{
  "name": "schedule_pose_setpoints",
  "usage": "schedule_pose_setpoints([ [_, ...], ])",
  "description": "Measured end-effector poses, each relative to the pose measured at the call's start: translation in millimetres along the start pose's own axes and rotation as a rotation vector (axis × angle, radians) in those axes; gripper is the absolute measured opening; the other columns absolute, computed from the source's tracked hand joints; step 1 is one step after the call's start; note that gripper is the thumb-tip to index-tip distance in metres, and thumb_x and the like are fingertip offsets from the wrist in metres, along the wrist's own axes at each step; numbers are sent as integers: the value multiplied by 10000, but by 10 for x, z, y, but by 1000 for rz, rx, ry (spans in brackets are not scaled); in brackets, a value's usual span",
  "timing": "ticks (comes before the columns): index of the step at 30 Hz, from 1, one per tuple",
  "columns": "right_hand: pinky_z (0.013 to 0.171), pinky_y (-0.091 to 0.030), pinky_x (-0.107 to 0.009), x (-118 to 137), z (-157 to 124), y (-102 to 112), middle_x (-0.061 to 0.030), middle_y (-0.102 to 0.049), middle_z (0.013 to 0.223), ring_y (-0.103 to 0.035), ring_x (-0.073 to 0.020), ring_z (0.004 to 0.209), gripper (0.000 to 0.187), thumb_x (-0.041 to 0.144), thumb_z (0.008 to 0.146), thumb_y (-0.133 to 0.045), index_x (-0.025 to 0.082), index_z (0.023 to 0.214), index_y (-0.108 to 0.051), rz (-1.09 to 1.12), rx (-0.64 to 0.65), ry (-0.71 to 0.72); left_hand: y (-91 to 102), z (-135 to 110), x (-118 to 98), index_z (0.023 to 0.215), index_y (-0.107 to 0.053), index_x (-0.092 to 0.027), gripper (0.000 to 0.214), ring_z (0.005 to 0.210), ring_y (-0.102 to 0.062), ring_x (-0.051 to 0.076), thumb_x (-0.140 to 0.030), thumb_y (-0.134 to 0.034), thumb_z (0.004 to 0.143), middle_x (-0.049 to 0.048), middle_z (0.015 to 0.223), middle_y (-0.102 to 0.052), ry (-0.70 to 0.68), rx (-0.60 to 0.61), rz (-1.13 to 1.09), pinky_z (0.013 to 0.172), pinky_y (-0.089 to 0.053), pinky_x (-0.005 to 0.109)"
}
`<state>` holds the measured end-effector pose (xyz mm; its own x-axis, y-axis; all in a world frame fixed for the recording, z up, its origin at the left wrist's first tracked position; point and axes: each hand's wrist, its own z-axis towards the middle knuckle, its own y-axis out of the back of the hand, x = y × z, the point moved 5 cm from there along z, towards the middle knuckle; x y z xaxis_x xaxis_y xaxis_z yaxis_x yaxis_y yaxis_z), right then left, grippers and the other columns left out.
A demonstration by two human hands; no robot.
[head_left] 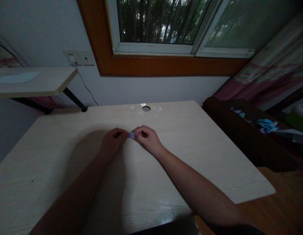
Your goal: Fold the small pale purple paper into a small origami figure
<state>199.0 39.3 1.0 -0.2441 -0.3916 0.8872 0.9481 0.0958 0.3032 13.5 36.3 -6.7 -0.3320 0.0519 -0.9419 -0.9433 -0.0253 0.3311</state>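
Note:
A small, flat purple piece (131, 135), perhaps paper, is stretched between my two hands just above or on the pale wooden desk (151, 182). My left hand (114, 139) pinches its left end between thumb and fingers. At the other end, my right hand (148, 138) pinches it in the same way. Only the short middle of the piece shows; its ends are covered by my fingertips. Whether it touches the desk I cannot tell.
A raised shelf (34, 86) on black legs stands at the back left, bearing a white sheet (16, 77). Near the back edge is a round cable hole (146, 108). A white cable (86, 86) hangs from the wall socket (72, 57). Right of the desk sits dark furniture (239, 137).

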Motion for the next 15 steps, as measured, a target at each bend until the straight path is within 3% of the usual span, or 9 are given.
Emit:
schedule_pose_setpoints([
  [5,668,-434,-256,-28,-1,8,-26,-630,818,-560,-135,726,117,270,857,-623,193,854,-711,27,-23,-32,42,-6,-23,794,-692,-179,272,662,-595,153,-447,-648,787,12,701,-676,-8,-31,26,652,-453,262],
  [10,675,-444,-252,-4,-4,-61,-28,-633,864,-566,-140,751,215,383,834,-680,220,970,-719,-22,61,-29,22,11,4,798,-692,-176,268,664,-593,156,-440,-665,766,14,709,-678,3,-22,4,642,-461,259],
  [15,661,-433,-249,-13,0,-73,-23,-630,801,-550,-134,714,193,375,859,-652,192,865,-712,-14,88,-36,-31,14,20,797,-676,-180,242,690,-606,158,-421,-670,765,14,718,-682,20,25,-59,671,-476,262],
])
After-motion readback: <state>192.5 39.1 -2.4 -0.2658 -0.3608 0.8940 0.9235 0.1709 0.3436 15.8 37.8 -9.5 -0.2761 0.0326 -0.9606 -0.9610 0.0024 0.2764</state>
